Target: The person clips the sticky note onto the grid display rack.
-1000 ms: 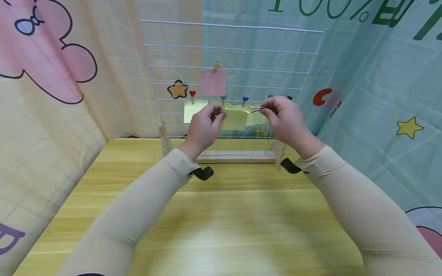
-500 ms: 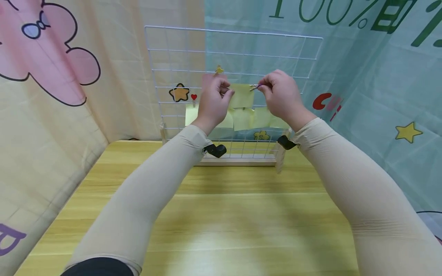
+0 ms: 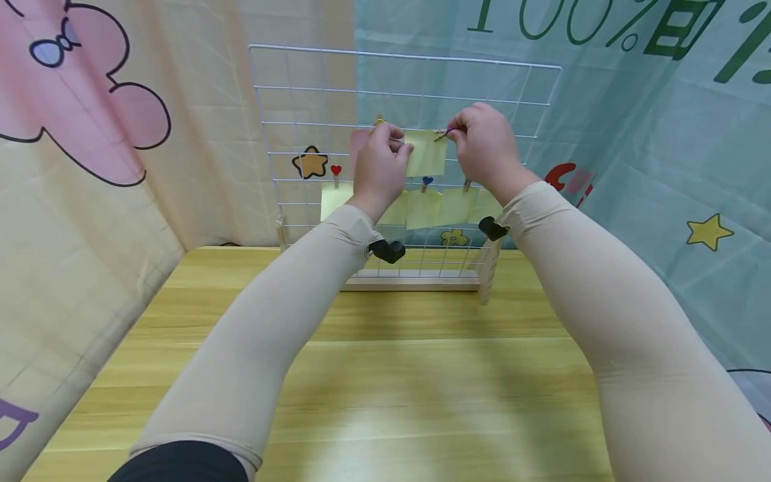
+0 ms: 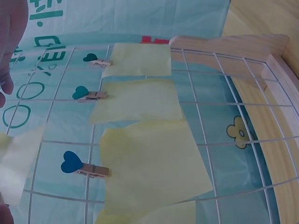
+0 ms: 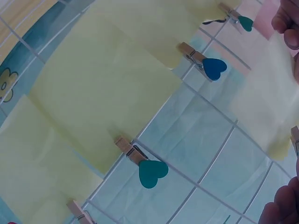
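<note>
My left hand [image 3: 381, 164] pinches a pale yellow sticky note [image 3: 425, 159] by its left side, up against the white wire grid [image 3: 482, 61]. The right hand [image 3: 489, 147] pinches a small wooden clothespin [image 3: 440, 136], its tip at the note's upper right corner. In the right wrist view this note [image 5: 264, 100] hangs between the fingers and the clothespin [image 5: 295, 140] at the right edge. Just left of it, a pink note [image 3: 358, 140] is partly hidden behind my left hand. Below runs a row of yellow notes [image 3: 424, 210], clipped by heart clothespins, including a blue one [image 4: 72, 163].
The grid stands in a wooden base [image 3: 415, 284] at the back of a wooden table [image 3: 434, 388]. Patterned curtains [image 3: 650, 167] hang behind and at both sides. A red heart clothespin [image 3: 336, 171] holds the leftmost yellow note [image 3: 333, 199].
Both hands have risen from the lower row, carrying the yellow note and the clothespin up to the level of the pink note. Over the last half second they moved slightly higher.
</note>
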`<state>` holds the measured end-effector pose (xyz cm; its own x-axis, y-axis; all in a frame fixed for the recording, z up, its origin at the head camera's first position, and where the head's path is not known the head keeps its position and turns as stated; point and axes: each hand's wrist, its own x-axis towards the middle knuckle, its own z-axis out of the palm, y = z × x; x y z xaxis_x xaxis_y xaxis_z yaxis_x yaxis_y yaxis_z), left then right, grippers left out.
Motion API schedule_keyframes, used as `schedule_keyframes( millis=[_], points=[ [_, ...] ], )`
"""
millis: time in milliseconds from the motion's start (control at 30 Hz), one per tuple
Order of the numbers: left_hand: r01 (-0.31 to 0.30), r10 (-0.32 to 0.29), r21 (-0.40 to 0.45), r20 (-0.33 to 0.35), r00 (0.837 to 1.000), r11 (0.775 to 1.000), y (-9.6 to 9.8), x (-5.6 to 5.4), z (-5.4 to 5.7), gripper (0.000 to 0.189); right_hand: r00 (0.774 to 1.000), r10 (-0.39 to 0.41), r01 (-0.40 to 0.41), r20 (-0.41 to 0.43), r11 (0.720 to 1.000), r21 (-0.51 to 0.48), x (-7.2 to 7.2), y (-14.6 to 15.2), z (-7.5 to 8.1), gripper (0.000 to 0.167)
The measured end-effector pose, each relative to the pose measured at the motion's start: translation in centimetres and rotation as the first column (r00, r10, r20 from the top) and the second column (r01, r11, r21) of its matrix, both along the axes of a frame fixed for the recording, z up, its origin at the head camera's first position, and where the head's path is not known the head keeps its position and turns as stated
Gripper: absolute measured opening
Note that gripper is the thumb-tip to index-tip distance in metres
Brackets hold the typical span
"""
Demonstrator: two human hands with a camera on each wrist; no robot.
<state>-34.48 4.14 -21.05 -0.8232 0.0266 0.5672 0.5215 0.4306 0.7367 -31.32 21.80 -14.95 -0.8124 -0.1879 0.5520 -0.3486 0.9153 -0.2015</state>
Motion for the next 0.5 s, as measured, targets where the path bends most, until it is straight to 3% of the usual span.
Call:
schedule_keyframes(
  millis=[233, 500],
  points=[
    [-0.016, 0.016, -0.015, 0.039, 0.999, 1.000, -0.1, -0.3, 0.2, 0.026, 0.999, -0.035, 0.034, 0.026, 0.998, 0.048, -0.8, -0.4, 0.7, 0.031],
    [-0.026, 0.027, -0.011, 0.038, 0.999, 1.000, 0.1, -0.7, 0.0, 0.026, 0.994, -0.072, 0.063, 0.084, 0.992, 0.108, -1.8, -0.8, 1.3, 0.031]
  ],
)
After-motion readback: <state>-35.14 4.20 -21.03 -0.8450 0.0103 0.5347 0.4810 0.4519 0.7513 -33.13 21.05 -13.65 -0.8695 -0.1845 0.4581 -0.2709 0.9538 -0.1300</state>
